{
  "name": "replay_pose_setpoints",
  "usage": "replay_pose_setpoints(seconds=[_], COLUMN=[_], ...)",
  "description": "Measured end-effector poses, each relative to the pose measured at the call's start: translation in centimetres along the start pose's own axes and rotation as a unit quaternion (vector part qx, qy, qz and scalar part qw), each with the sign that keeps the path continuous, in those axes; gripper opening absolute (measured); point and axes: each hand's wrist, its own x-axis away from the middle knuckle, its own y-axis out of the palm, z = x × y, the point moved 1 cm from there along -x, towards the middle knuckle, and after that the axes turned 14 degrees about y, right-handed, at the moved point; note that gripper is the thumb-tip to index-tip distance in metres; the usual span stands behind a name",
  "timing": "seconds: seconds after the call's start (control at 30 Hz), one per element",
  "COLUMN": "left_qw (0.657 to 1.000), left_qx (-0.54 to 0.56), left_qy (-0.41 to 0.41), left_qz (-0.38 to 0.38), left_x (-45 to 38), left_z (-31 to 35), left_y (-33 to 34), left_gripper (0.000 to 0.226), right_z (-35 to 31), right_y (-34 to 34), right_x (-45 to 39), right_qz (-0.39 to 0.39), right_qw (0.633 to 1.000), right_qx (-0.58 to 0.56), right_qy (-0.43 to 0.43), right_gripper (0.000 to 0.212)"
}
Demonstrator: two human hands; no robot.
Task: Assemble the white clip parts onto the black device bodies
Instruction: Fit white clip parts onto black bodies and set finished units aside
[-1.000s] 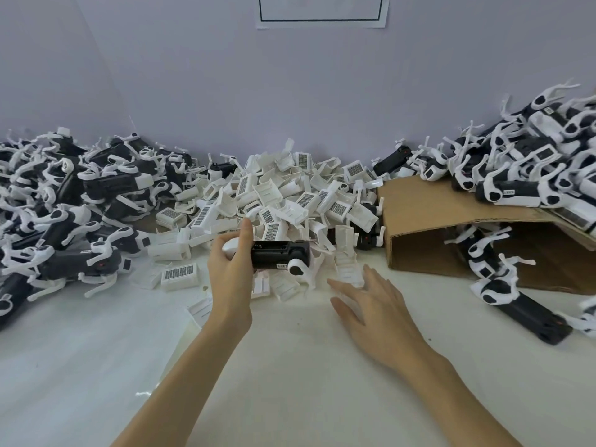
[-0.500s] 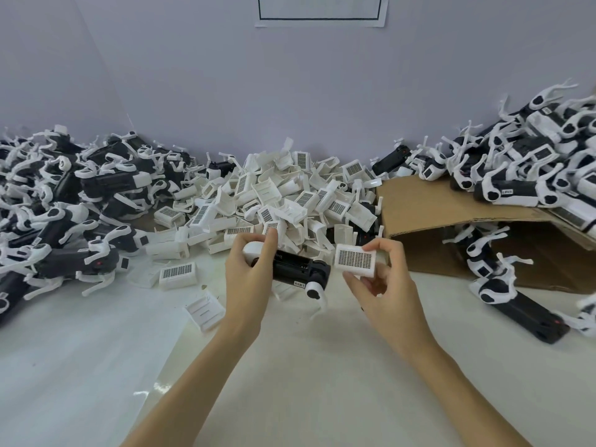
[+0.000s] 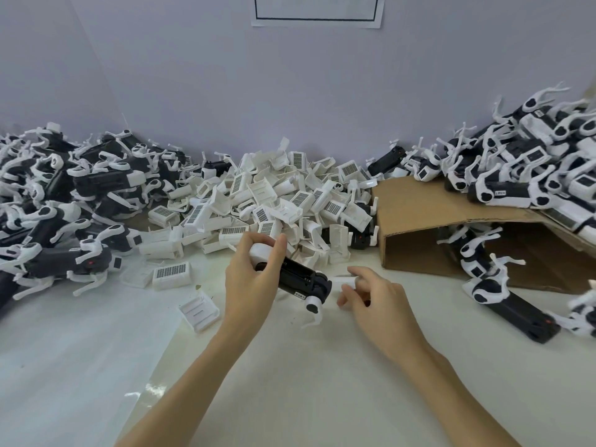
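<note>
My left hand (image 3: 248,282) grips a black device body (image 3: 298,279) at centre; my right hand (image 3: 375,300) pinches a white clip (image 3: 343,281) at its 3 o'clock end, not yet seated; the clip heap (image 3: 274,201) at 12 o'clock remains large

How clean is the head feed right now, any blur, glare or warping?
Head view: wide-angle bend curves the piles' line along the wall; the right hand and its white clip are slightly motion-smeared; a small glare patch sits on the table; lighting is soft and even.
</note>
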Motion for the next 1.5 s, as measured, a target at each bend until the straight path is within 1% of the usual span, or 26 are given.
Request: replay_pose_setpoints(seconds=[0.1,0.2,0.27,0.33,0.37,0.4,0.47,0.57,0.63,0.73,0.8,0.83,0.97,1.07,1.13,1.2,1.27,1.33,1.4,1.5], left_qw=[1.000,0.999,0.999,0.999,0.999,0.999,0.998,0.998,0.998,0.999,0.999,1.000,0.999,0.998,0.997,0.997,0.998,0.998,0.999,0.999], left_qx=[-0.011,-0.022,-0.030,-0.032,-0.031,-0.031,-0.033,-0.039,-0.038,-0.024,-0.009,-0.002,0.037,0.062,0.066,0.058,0.049,0.045,0.043,0.042], left_qy=[0.008,0.027,0.033,0.035,0.036,0.037,0.041,0.043,0.045,0.042,0.033,0.030,0.004,-0.024,-0.038,-0.043,-0.038,-0.030,-0.025,-0.027], left_qz=[-0.007,-0.014,-0.016,-0.020,-0.022,-0.025,-0.028,-0.032,-0.022,-0.008,0.001,0.004,-0.003,-0.008,-0.011,-0.016,-0.018,-0.018,-0.016,-0.012], left_x=[0.1,0.2,0.3,0.3,0.3,0.3,0.3,0.4,0.4,0.1,0.0,0.0,0.2,0.4,0.6,0.7,0.8,0.9,0.9,0.8], left_z=[0.1,0.2,0.2,0.2,0.2,0.2,0.3,0.3,0.3,0.4,0.4,0.5,0.8,0.7,0.7,0.6,0.6,0.7,0.7,0.4], left_y=[0.0,0.1,0.0,0.1,0.1,0.2,0.3,0.4,0.3,0.1,0.0,0.0,0.2,0.5,0.6,0.7,0.8,0.8,0.7,0.7], left_gripper=[0.022,0.021,0.020,0.019,0.020,0.020,0.020,0.019,0.018,0.017,0.017,0.018,0.021,0.023,0.025,0.026,0.025,0.023,0.022,0.022], right_z=[0.1,0.0,0.0,-0.2,-0.4,-0.5,-0.8,-0.9,-1.1,-1.3,-1.3,-1.3,-1.5,-1.5,-1.0,-0.9,-1.0,-1.0,-1.3,-1.7], right_y=[-0.3,-0.9,-1.2,-1.4,-1.4,-1.4,-1.3,-1.2,-1.1,-1.0,-1.1,-1.1,-1.1,-1.3,-1.4,-1.6,-1.7,-1.6,-1.6,-1.6], right_x=[0.0,0.0,-0.1,-0.3,-0.3,-0.2,-0.1,0.0,-0.1,-0.2,-0.3,-0.4,-0.6,-0.7,-0.7,-0.8,-0.7,-0.6,-0.4,-0.2], right_qz=[0.023,0.095,0.117,0.089,0.065,0.037,-0.016,-0.085,-0.129,-0.183,-0.194,-0.193,-0.172,-0.128,-0.103,-0.098,-0.104,-0.116,-0.130,-0.130], right_qw=[1.000,0.994,0.992,0.990,0.986,0.980,0.955,0.912,0.878,0.815,0.792,0.786,0.771,0.764,0.752,0.744,0.756,0.770,0.775,0.783], right_qx=[0.013,0.030,-0.022,-0.112,-0.151,-0.192,-0.278,-0.356,-0.416,-0.516,-0.546,-0.553,-0.571,-0.575,-0.591,-0.606,-0.597,-0.580,-0.572,-0.560], right_qy=[-0.014,-0.046,-0.044,-0.006,0.018,0.042,0.102,0.183,0.199,0.190,0.192,0.197,0.223,0.264,0.274,0.264,0.249,0.238,0.233,0.236], right_gripper=[0.027,0.019,0.018,0.010,0.009,0.014,0.025,0.026,0.029,0.029,0.030,0.030,0.038,0.049,0.049,0.045,0.032,0.024,0.025,0.037])
